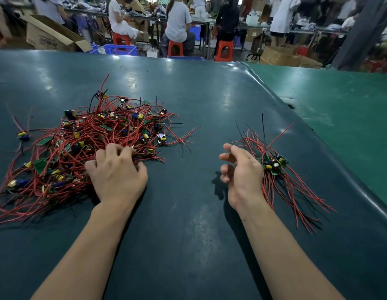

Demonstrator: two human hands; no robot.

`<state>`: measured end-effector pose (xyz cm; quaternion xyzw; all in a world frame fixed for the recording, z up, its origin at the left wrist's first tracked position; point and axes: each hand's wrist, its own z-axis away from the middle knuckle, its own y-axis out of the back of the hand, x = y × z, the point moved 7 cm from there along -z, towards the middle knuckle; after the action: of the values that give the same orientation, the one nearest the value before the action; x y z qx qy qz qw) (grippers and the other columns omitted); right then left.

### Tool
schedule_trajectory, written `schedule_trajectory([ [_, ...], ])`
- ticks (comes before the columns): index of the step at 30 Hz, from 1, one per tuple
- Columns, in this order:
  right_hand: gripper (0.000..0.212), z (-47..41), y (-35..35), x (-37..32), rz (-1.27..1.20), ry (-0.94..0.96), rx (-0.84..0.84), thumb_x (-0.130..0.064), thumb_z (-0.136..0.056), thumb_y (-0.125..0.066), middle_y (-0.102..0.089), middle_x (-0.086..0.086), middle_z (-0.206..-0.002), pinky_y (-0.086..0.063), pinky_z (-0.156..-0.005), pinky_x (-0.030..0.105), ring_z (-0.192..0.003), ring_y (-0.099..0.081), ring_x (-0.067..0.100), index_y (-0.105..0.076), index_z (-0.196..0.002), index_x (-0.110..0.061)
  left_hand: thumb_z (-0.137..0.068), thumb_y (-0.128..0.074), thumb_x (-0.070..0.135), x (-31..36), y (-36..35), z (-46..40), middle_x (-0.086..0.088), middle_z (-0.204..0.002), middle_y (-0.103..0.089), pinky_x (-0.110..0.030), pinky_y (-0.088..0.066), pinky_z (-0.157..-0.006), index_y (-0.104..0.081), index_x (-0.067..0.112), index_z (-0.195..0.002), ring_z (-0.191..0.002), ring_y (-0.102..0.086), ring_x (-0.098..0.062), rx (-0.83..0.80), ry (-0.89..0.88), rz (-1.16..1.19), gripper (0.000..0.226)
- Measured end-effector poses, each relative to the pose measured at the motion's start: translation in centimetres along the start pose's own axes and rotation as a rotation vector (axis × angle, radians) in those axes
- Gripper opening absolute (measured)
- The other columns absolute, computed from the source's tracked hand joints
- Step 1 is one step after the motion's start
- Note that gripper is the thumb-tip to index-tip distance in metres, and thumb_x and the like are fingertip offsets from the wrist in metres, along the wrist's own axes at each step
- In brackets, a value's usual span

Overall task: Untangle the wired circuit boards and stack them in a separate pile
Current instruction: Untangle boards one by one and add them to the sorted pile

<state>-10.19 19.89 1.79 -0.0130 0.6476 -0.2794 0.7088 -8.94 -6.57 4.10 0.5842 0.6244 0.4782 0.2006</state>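
We work at a dark teal worktop [188, 100], w/ a lighter green mat [348, 109] overlapping its right edge. Behind it, seated people on red stools [224, 50], cardboard boxes [47, 35] and blue crates [120, 49] fill the bkgd.

Biggest thing on the worktop is the tangled pile [86, 144] of small circuit boards w/ red and black wires, on our left side. One stray board [24, 135] sits apart at the pile's far-left edge.

Our left hand [117, 172] rests palm-down on the near-right corner of that pile, fingers curled into the red wires; the grip looks closed on a bunch of wires, tho which board it has we can't tell.

Our right hand [242, 169] hovers just above the worktop, palm turned inward, fingers loosely bent, grip released, holding nothing.

Just beside the right hand, on its outer side, lies the sorted pile [274, 164]: a few boards stacked together, wires fanning away from us and toward us. It's well apart from the tangle, w/ both hands between the two piles.
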Motion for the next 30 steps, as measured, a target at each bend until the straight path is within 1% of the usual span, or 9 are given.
schedule_trajectory([
  [3,0.018,0.2,-0.3,0.0,0.053,0.008,-0.036,-0.013,-0.094,-0.055,-0.064,-0.002,-0.061,-0.029,-0.037,0.017,-0.04,-0.045,0.009,-0.07,-0.083,-0.013,-0.086,-0.066,0.025,-0.1,-0.1,-0.2,-0.013,-0.113,-0.062,-0.048,-0.036,-0.087,-0.068,0.014,-0.113,-0.105,-0.052,-0.037,-0.007,0.013,0.011,0.029],
  [9,0.018,0.2,-0.6,0.0,0.11,0.016,-0.068,-0.012,-0.093,-0.057,-0.063,-0.001,-0.061,-0.03,-0.037,0.017,-0.041,-0.045,0.008,-0.071,-0.083,-0.012,-0.091,-0.065,0.02,0.3,1.4,0.0,-0.01,-0.102,-0.072,-0.044,-0.035,-0.081,-0.074,0.015,-0.102,-0.098,-0.055,-0.036,0.186,-0.023,0.213,0.015],
  [16,0.013,0.6,-1.9,0.3,0.196,0.025,-0.227,-0.012,-0.094,-0.06,-0.064,0.0,-0.064,-0.032,-0.038,0.017,-0.042,-0.047,0.009,-0.07,-0.087,-0.013,-0.092,-0.07,0.012,3.0,4.4,1.8,-0.008,-0.095,-0.073,-0.039,-0.051,-0.076,-0.071,0.005,-0.105,-0.084,-0.067,-0.026,0.52,-0.421,0.578,0.015],
  [18,0.01,1.6,-3.4,1.0,0.281,0.042,-0.419,-0.009,-0.092,-0.064,-0.065,0.004,-0.076,-0.038,-0.04,0.02,-0.048,-0.054,0.011,-0.069,-0.097,-0.016,-0.088,-0.074,0.01,3.8,4.4,2.5,0.0,-0.098,-0.071,-0.03,-0.055,-0.078,-0.06,0.011,-0.111,-0.089,-0.07,-0.014,0.454,-0.457,0.802,0.027],
  [20,0.031,3.0,-5.0,1.8,0.387,0.094,-0.62,-0.001,-0.089,-0.066,-0.064,0.005,-0.089,-0.048,-0.047,0.029,-0.061,-0.061,0.017,-0.065,-0.114,-0.018,-0.085,-0.077,0.011,5.0,4.2,3.4,0.004,-0.1,-0.07,-0.025,-0.056,-0.078,-0.055,0.013,-0.112,-0.091,-0.071,-0.006,0.344,-0.528,0.95,0.035],
  [22,0.042,3.6,-5.9,1.6,0.468,0.241,-0.703,0.01,-0.087,-0.064,-0.066,-0.002,-0.093,-0.054,-0.06,0.031,-0.072,-0.063,0.018,-0.063,-0.114,-0.022,-0.083,-0.077,0.009,6.4,3.4,4.3,0.006,-0.1,-0.07,-0.027,-0.057,-0.077,-0.061,0.012,-0.107,-0.088,-0.07,-0.006,0.237,-0.616,0.977,0.029],
  [25,0.038,3.4,-5.7,0.5,0.49,0.41,-0.626,0.017,-0.089,-0.056,-0.069,-0.012,-0.084,-0.053,-0.068,0.018,-0.075,-0.065,0.0,-0.068,-0.099,-0.017,-0.082,-0.075,0.0,8.0,3.1,4.6,-0.002,-0.103,-0.071,-0.038,-0.056,-0.08,-0.071,0.002,-0.1,-0.091,-0.069,-0.019,0.134,-0.724,0.927,0.019],
  [27,0.022,2.5,-5.2,0.5,0.268,0.257,-0.534,0.007,-0.094,-0.056,-0.072,-0.003,-0.08,-0.056,-0.062,0.022,-0.071,-0.069,0.009,-0.068,-0.1,-0.011,-0.084,-0.073,0.003,8.0,3.9,4.7,-0.006,-0.1,-0.069,-0.034,-0.051,-0.083,-0.071,-0.001,-0.094,-0.091,-0.065,-0.022,0.237,-0.766,0.888,0.011],
  [30,0.011,1.6,-4.4,0.4,0.025,0.076,-0.433,-0.007,-0.096,-0.057,-0.075,0.006,-0.089,-0.054,-0.05,0.026,-0.067,-0.071,0.021,-0.061,-0.105,-0.012,-0.092,-0.064,0.022,7.8,3.4,5.0,0.003,-0.063,-0.06,-0.026,-0.044,-0.056,-0.066,0.008,-0.063,-0.056,-0.053,-0.013,0.203,-0.729,0.862,0.033],
])
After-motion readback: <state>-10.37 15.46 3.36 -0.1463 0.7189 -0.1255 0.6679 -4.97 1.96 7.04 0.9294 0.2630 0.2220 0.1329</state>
